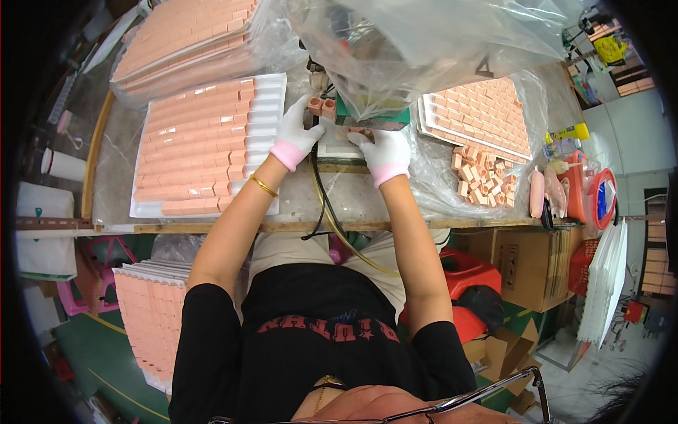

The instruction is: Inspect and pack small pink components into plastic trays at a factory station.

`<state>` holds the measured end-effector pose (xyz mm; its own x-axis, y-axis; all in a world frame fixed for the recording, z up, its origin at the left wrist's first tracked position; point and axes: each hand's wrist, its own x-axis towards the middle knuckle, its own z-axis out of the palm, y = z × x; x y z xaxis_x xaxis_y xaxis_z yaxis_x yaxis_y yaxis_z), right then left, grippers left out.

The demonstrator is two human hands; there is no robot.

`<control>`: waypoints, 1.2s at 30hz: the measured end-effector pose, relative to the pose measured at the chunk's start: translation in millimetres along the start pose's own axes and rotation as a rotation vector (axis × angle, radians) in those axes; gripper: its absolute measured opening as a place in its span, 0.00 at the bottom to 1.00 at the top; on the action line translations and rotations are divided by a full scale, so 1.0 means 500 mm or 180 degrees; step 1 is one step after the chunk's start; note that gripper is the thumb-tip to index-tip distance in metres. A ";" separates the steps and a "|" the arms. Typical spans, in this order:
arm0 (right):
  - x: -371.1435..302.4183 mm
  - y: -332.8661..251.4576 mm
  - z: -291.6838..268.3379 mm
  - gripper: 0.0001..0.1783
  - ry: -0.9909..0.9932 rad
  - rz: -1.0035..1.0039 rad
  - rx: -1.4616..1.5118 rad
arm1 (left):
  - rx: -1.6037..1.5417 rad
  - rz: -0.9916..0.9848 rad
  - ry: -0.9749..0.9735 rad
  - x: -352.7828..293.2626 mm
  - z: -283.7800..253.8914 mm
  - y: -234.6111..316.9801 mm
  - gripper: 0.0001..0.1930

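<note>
My left hand (296, 134), in a white glove with a pink cuff, is curled beside two small pink square caps (321, 107) with round holes, which look gripped between its finger and thumb. To the right, my gloved right hand (386, 151) pinches a small pink piece (362, 132), mostly hidden by the fingers, at the front of a green machine (388, 120). A pale metal base (340, 150) lies between the hands. Clear plastic sheeting (424, 49) drapes over the machine and hides most of it.
A white ribbed tray (267, 141) with rows of pink caps lies left, with stacked trays (187, 46) behind. On the right are another tray stack (477, 116) and a loose heap of caps (484, 177). A black cable (318, 184) hangs over the table's wooden front edge (282, 227).
</note>
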<state>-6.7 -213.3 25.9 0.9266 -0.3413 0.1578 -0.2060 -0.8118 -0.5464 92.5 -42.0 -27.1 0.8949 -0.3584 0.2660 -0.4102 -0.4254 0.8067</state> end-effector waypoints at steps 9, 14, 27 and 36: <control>-0.014 0.051 -0.009 0.21 0.0190 -0.0036 0.0018 | -0.1558 -0.0361 -0.0264 0.002 0.002 -0.013 0.36; 0.004 0.070 -0.006 0.23 0.0171 -0.0161 -0.0021 | -0.0500 0.0046 0.0062 0.005 -0.011 0.017 0.33; 0.066 0.053 -0.027 0.22 -0.1225 -0.0260 0.1382 | -0.0079 0.0279 -0.0552 0.002 -0.009 0.104 0.22; -0.024 0.024 -0.013 0.39 -0.1212 -0.0238 0.2290 | -0.1681 -0.0313 -0.0908 -0.071 -0.045 0.093 0.22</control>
<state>-22.5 -222.1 22.8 0.9999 -0.0088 -0.0049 -0.0072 -0.2791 -0.9602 45.5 -30.3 12.5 0.8117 -0.5780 0.0840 -0.1200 -0.0243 0.9925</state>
